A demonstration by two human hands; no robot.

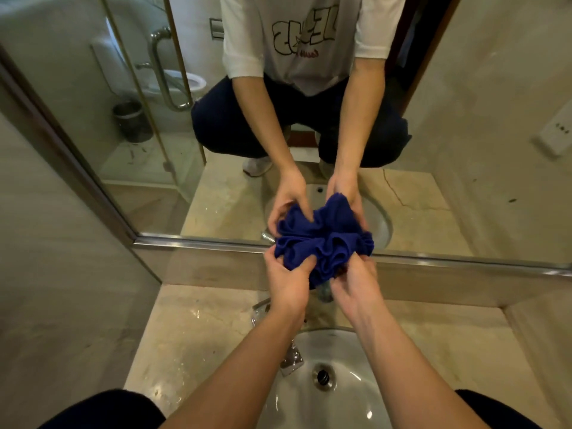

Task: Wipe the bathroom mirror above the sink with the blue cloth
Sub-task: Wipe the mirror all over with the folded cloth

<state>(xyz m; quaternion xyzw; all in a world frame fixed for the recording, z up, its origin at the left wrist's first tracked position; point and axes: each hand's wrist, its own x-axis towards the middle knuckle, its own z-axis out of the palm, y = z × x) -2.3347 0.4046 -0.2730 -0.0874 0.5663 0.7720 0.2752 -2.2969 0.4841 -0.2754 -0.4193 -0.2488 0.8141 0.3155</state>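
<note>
Gripping the bunched cloth (322,252) with curled fingers, both hands, left (288,283) and right (356,286), hold it at the mirror's (278,134) bottom edge (seemingly touching glass). Best flattened into a pad first, then wiped in overlapping strokes.

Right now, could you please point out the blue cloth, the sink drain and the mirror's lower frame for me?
blue cloth (322,252), head view, on its bunched middle folds.
sink drain (323,375), head view, on the metal stopper.
mirror's lower frame (198,243), head view, on the steel strip, left part.
</note>
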